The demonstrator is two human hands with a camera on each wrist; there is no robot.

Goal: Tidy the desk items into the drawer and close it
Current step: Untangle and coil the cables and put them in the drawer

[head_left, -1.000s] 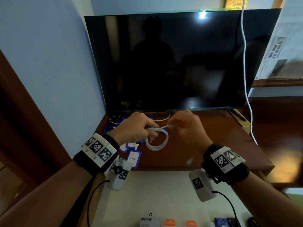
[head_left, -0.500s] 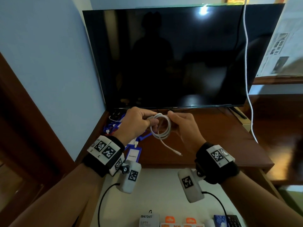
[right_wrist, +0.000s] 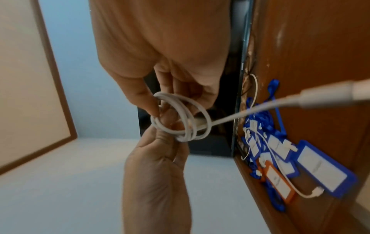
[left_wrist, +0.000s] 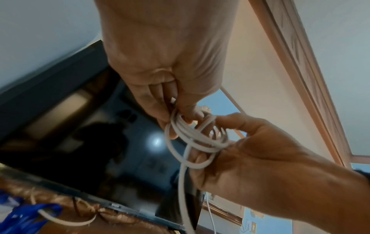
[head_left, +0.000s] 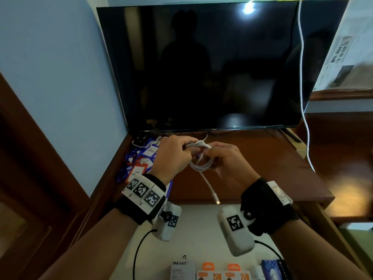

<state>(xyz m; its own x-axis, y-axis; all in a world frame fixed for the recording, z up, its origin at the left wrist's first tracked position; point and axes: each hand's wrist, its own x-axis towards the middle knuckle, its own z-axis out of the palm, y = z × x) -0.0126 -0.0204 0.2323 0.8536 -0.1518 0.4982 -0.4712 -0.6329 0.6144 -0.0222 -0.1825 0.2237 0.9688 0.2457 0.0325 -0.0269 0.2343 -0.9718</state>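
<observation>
— Writing first: what can you read?

— Boxes [head_left: 210, 271] at the bottom edge of the open drawer [head_left: 193, 235]. The white one reads "ONESAM" and "SUPER" beneath; two orange-topped ones each show "25W". All are cut off by the frame, so the rest is lost. A dark blue packet [head_left: 272, 268] lies to their right, its print unreadable.

— And the badges?

— Blue and orange badge holders [head_left: 141, 162] are heaped at the desk's [head_left: 272, 168] left rear corner with blue lanyards. One blue holder carries a word beginning "PELA", one orange card shows "PAS"; the left hand [head_left: 171, 156] covers part of the pile. A logo on the television [head_left: 212, 65] bezel is too small to read.

— Where is the cable?

— White cable [head_left: 201, 158], wound into a small coil, held above the desk in front of the television, between both hands. Left hand pinches the coil's top with thumb and curled fingers, one plug just showing at its fingertips in the left wrist view. Right hand [head_left: 228, 160] has fingers curled round the coil's other side, thumb laid across the loops.

— Loose end?

— It hangs down toward the drawer, ending in a plug [head_left: 217, 201]. A second white cable [right_wrist: 280, 171] lies across the badges, blurred.
</observation>
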